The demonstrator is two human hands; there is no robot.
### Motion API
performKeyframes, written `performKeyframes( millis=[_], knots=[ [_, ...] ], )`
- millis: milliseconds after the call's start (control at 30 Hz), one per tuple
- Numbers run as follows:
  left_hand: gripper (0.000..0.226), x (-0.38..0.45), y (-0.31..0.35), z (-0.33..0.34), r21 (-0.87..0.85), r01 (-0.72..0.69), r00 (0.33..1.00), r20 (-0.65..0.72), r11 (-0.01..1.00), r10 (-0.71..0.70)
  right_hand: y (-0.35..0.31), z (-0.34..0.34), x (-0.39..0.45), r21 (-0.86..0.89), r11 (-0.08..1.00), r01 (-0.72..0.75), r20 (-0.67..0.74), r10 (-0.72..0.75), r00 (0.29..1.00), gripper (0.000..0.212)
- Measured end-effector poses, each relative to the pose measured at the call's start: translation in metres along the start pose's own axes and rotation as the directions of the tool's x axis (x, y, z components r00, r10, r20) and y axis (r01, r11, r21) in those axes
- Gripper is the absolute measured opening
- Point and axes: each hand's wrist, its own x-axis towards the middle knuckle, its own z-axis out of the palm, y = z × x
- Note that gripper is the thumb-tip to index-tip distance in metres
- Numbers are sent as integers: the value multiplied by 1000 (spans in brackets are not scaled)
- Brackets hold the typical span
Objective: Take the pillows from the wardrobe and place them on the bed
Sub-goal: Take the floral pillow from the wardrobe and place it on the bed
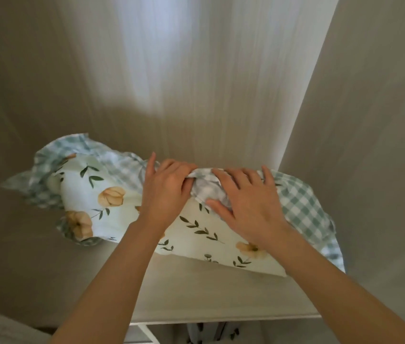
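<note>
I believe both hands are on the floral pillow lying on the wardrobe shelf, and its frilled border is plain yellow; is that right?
Not quite. The head view shows the left hand and right hand on the floral pillow, which lies on the wardrobe shelf, but its frilled border is green-and-white checked, not plain yellow.

Floral pillow [122, 207] with green-gingham frill, lying flat on wardrobe shelf [208, 294], slightly diagonal, top edge bunched up mid-length.
</note>
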Motion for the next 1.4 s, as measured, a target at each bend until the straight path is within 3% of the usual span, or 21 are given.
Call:
performKeyframes(
  millis=[167, 267, 367, 567, 667, 700, 767, 833, 900, 1000, 1100, 1200, 1267, 1333, 1400],
  knots=[
    [35, -15, -8, 12, -52, 80, 991, -107, 995, -86, 12, 10, 22, -23, 999, -40, 1, 40, 999, 64],
    [48, -26, -14, 17, 8, 84, 995, -44, 996, -84, 17, 14, 35, -60, 998, -25, 4, 25, 1000, 64],
    [54, -33, -18, 21, -36, 110, 994, -10, 993, -111, 25, 19, 47, -99, 995, -34, 19, 36, 999, 64],
    [70, -65, -22, 36, -121, 323, 942, 135, 939, -307, 40, 30, 73, -148, 987, -58, 69, 69, 995, 67],
    [62, -94, -27, 46, -231, 565, 824, 199, 792, -530, 42, 34, 79, -142, 989, -32, 44, 39, 998, 65],
    [60, -105, -29, 49, -254, 669, 743, 239, 698, -625, 42, 35, 79, -131, 991, -27, 40, 33, 999, 65],
    [67, -121, -31, 54, -242, 857, 514, 357, 455, -780, 44, 37, 80, -100, 994, -30, 62, 36, 997, 66],
    [75, -129, -31, 59, -231, 937, 342, 440, 264, -830, 45, 38, 87, -77, 996, -41, 103, 49, 993, 65],
    [77, -134, -31, 62, -268, 941, 314, 457, 207, -832, 45, 39, 95, -48, 997, -64, 142, 70, 987, 62],
    [72, -134, -28, 65, -357, 914, 358, 478, 195, -802, 48, 48, 97, 76, 983, -168, 241, 145, 960, 56],
    [73, -133, -23, 61, -401, 892, 380, 421, 207, -824, 55, 70, 71, 206, 925, -319, 432, 206, 878, 57],
    [89, -142, -36, 51, -290, 918, 367, 353, 272, -861, 56, 104, 21, 288, 825, -486, 574, 258, 777, 59],
    [106, -152, -45, 46, -217, 948, 302, 379, 233, -875, 56, 128, -15, 280, 781, -559, 673, 256, 694, 55],
    [121, -159, -51, 42, -198, 972, 206, 449, 128, -869, 54, 145, -41, 251, 762, -597, 750, 236, 617, 53],
    [130, -164, -50, 40, -212, 977, 126, 493, 21, -861, 52, 156, -56, 259, 736, -625, 768, 235, 596, 54]
  ],
)
